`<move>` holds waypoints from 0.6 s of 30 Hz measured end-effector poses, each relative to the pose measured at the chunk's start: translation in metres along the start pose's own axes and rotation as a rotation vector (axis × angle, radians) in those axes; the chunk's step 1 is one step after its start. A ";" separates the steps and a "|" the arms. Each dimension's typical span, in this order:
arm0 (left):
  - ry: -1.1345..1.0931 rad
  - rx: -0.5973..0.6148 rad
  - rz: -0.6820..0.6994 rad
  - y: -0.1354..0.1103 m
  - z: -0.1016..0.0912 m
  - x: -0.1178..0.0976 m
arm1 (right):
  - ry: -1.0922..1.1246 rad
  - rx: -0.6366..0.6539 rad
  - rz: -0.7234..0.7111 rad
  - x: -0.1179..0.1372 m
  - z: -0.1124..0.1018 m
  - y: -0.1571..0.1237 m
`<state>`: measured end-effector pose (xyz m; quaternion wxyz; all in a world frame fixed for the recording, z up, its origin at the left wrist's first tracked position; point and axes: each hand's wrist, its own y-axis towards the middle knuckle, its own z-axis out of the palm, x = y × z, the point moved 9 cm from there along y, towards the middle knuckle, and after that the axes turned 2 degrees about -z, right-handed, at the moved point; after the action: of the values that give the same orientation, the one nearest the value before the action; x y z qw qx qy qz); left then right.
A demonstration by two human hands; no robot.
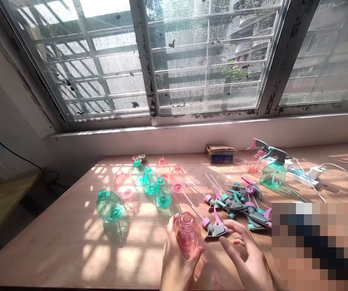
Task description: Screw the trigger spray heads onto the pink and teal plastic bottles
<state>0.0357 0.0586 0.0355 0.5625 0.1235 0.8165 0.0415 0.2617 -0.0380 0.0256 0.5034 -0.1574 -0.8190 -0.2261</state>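
We hug a pink bottle (187,233) in our left hand (174,262). Our right hand (248,258) is spread wide beside a spray top (214,229).

Wooden surface (70,242) in patchy sunlight. At left centre, a cluster of capless green and pink bottles (145,184), some upright, some tipped. Right of these, a heap of loose trigger heads (237,202) with thin dip tubes. Further back, pink sprayer (255,161) touching green sprayer (272,173); just beside, a white power strip (298,176) with cables. Against the wall, a small cardboard box (220,153). Above, a grimy barred window (192,60).
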 end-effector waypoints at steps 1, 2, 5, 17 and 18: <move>0.007 0.007 -0.012 0.001 0.008 0.001 | -0.114 -0.178 -0.066 0.001 -0.010 0.008; -0.003 0.014 -0.023 0.002 0.016 0.002 | -0.159 -0.226 -0.080 -0.002 -0.007 0.014; -0.121 -0.001 -0.038 0.005 0.030 0.005 | -0.386 -0.237 -0.117 -0.007 0.011 0.022; -0.224 -0.233 -0.024 0.009 0.002 0.006 | -0.068 -0.291 -0.076 -0.027 -0.002 0.014; -0.170 -0.252 -0.007 0.008 -0.002 0.002 | -0.068 -0.300 -0.072 -0.026 -0.002 0.012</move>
<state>0.0344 0.0669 0.0362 0.6410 0.0519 0.7545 0.1310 0.2807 -0.0296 0.0061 0.4379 -0.2089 -0.7977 -0.3582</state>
